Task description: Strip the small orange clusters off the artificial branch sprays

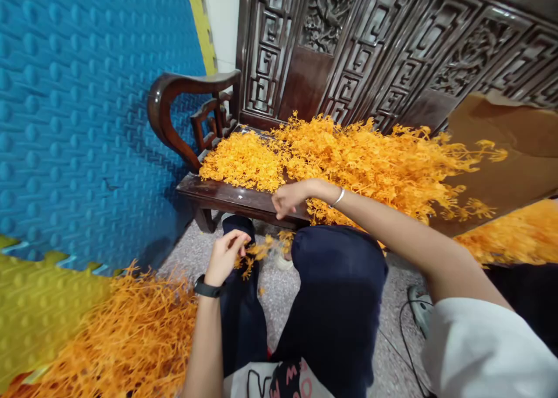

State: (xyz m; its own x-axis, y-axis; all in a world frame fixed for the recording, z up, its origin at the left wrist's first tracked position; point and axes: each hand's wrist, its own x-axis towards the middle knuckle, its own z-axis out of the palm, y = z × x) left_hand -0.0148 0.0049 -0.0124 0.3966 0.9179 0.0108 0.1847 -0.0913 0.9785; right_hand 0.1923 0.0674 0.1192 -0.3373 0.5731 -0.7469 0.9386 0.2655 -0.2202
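My left hand [227,251], with a black watch band at the wrist, pinches an orange plastic flower sprig [260,249] in front of my knees. The sprig's small branched heads stretch to the right and are blurred. My right hand [289,199], silver bracelet at the wrist, is above the front edge of the wooden bench [235,196]. Its fingers are curled together, and whatever they may hold cannot be made out. Just behind it lie a low heap of small orange flower pieces [246,160] and a taller pile of orange plastic sprigs [361,160].
A tangle of bare orange stems [135,340] lies at the lower left, beside blue foam matting [87,125]. Cardboard [501,148] leans on the bench at the right. More orange sprigs [518,229] lie beyond. A black cable [405,334] runs across the floor.
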